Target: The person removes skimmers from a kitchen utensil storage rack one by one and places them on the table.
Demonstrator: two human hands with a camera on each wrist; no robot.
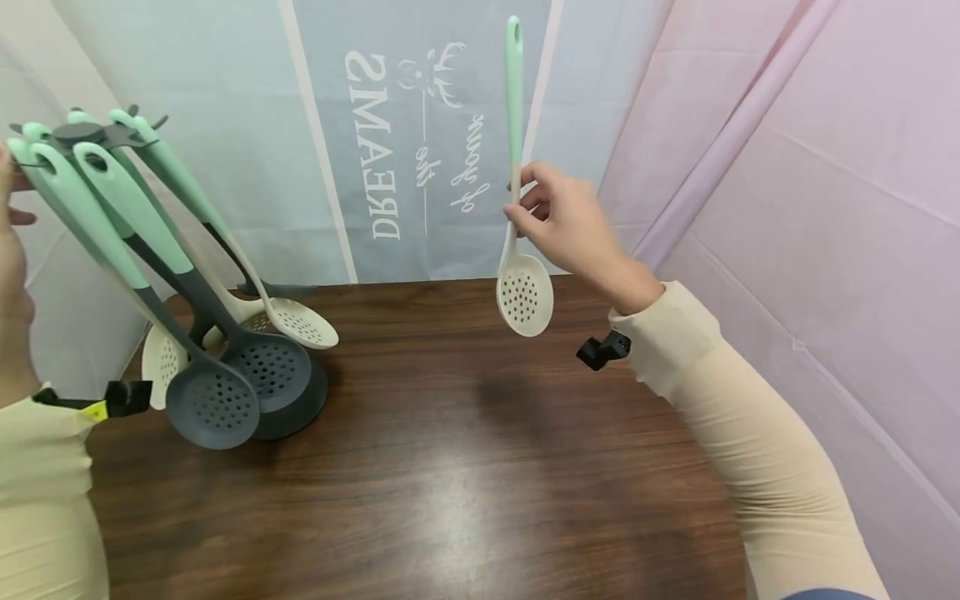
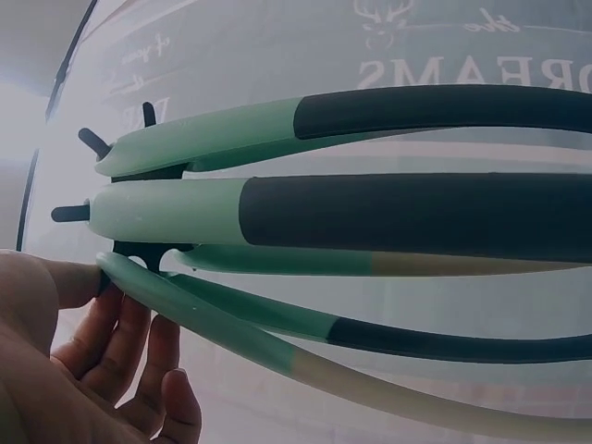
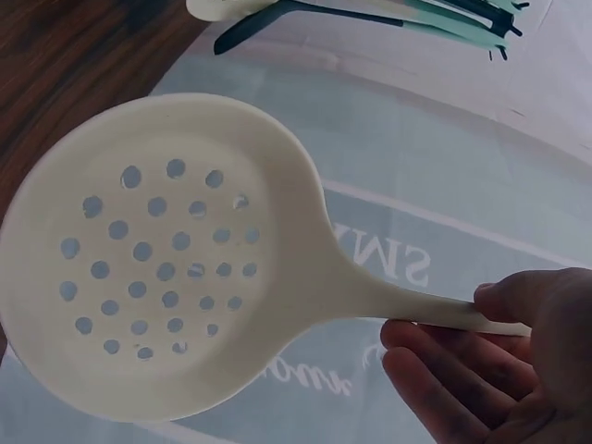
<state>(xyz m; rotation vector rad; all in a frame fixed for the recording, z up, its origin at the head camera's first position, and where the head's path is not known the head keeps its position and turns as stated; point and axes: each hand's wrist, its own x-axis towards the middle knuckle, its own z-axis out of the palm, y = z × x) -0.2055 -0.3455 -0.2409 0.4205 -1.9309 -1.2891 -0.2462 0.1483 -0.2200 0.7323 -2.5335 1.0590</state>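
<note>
In the head view my right hand [image 1: 566, 212] pinches a cream skimmer [image 1: 525, 296] by the lower part of its handle. It stands upright, bowl down above the table, with the mint grip pointing up. The right wrist view shows the round perforated bowl [image 3: 166, 250] and my thumb and fingers on the thin neck. At the left edge of the head view is my left hand [image 1: 11, 275], partly cut off. In the left wrist view its thumb and fingers pinch a hook of the dark utensil rack [image 2: 139, 254], at the end of a mint-and-cream handle [image 2: 213, 328].
Several mint-handled utensils hang from the rack, among them a grey skimmer [image 1: 213, 404] and a cream slotted one [image 1: 303, 323]. The rack's dark round base [image 1: 300, 408] stands on the brown wooden table [image 1: 450, 467]. Behind hangs a printed cloth [image 1: 420, 250].
</note>
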